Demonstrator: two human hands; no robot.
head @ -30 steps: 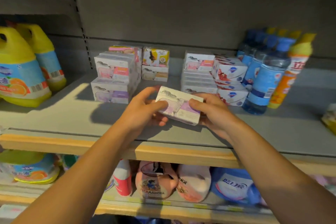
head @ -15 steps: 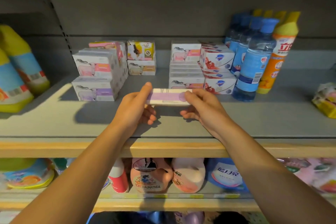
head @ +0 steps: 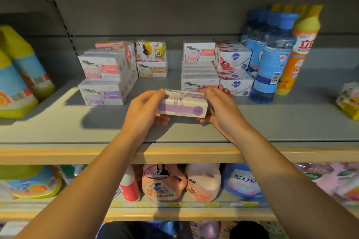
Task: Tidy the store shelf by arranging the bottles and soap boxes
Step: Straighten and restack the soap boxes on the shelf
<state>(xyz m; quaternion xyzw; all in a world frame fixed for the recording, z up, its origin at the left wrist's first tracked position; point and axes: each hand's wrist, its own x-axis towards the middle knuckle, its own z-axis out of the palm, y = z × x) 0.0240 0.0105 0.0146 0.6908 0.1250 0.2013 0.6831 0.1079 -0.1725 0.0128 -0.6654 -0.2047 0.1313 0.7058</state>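
Note:
I hold a white and purple soap box [head: 182, 105] over the middle of the grey shelf [head: 272, 122], just above its surface. My left hand [head: 144, 110] grips its left end and my right hand [head: 221, 110] grips its right end. Behind it to the left stands a stack of similar soap boxes [head: 104, 79]. A taller stack of soap boxes [head: 200, 70] stands behind to the right, next to red and white soap boxes [head: 233, 70]. Blue-capped bottles [head: 270, 60] and yellow-capped orange bottles [head: 299, 54] stand at the right.
Big yellow detergent jugs [head: 21, 75] fill the shelf's left end. A yellow wrapped packet [head: 348, 101] lies at the far right. Two small boxes [head: 151, 58] stand stacked at the back. The lower shelf [head: 174, 213] holds pink, blue and red containers.
The soap box in both hands has tipped from edge-on to show its front face, and the view has shifted slightly lower. Both hands keep their grip.

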